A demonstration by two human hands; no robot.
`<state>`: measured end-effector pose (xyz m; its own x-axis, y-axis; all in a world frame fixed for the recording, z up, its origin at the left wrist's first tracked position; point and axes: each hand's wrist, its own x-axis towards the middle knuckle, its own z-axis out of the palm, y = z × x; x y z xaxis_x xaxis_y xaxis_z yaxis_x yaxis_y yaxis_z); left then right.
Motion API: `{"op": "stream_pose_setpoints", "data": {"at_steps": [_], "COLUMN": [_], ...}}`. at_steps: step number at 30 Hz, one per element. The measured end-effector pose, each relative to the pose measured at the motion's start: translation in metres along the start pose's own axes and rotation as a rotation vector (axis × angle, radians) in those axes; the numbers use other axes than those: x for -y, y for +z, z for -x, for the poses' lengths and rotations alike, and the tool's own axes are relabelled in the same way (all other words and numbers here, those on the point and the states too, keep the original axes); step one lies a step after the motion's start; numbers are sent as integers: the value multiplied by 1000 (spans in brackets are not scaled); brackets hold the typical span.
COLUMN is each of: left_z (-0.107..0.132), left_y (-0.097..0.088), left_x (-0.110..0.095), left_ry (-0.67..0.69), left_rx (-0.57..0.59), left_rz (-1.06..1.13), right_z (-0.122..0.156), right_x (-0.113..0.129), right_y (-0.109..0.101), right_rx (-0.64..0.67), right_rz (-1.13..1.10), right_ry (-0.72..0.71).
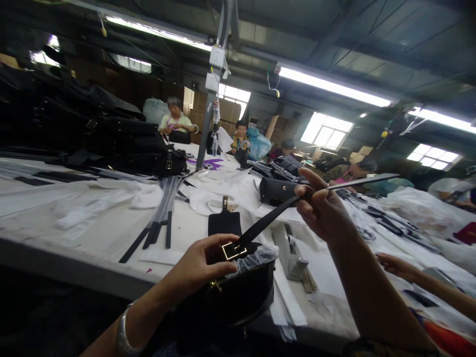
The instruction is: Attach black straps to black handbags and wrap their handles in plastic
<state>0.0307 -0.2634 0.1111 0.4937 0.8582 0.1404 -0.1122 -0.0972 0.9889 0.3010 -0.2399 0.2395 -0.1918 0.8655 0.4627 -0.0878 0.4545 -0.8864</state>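
A black handbag [241, 295] with gold fittings rests at the table's front edge, its flap [224, 224] folded back. White wrapping film [256, 259] bunches at its opening. My left hand [211, 258] grips the rectangular gold buckle [234, 250] above the bag, thumb below and fingers behind. From the buckle a black strap [269, 218] runs up to the right. My right hand [322, 206] pinches this strap between thumb and fingers, holding it taut in the air. Its free end sticks out past the hand to the right.
A grey tape dispenser [290, 253] stands right of the bag. Black strips [150, 235] lie on the white table [107, 243] at left, below a pile of black bags [92, 124]. Another person's hand [396, 265] reaches in from the right. A metal post [210, 106] rises mid-table.
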Motion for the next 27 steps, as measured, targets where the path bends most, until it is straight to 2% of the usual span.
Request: {"op": "stream_pose_setpoints", "data": {"at_steps": [2,5,7,9,11,13,15,17,20,24,27], "left_z": [4,7,7,6,6,6,6,7,8,9,7], "left_y": [-2,-1,1,3,5,7,8,9,10,11,11], "left_x": [-1,1,5,10,14,16,16,16,16,16,18], "left_ry": [42,123,121,93,81,89,95,82,59,48,54], "left_rx": [-39,-165,-209,-240,-272,-295,-308,-323,-327,-319,-307], "left_rz": [-21,-57,-43,17,82,106,102,96,90,84,100], "right_z": [-2,-3,-3,-1,3,7,10,11,10,10,10], "right_x": [1,7,14,20,24,23,18,11,2,-2,-2], "right_y": [-2,0,5,10,17,24,32,39,45,47,54], "right_rx": [-4,-50,-79,-46,41,175,348,477,516,549,567], "right_rz": [60,202,275,225,88,66,242,520,802,951,1085], "right_ry": [-44,-163,-247,-264,-168,39,287,412,387,372,309]}}
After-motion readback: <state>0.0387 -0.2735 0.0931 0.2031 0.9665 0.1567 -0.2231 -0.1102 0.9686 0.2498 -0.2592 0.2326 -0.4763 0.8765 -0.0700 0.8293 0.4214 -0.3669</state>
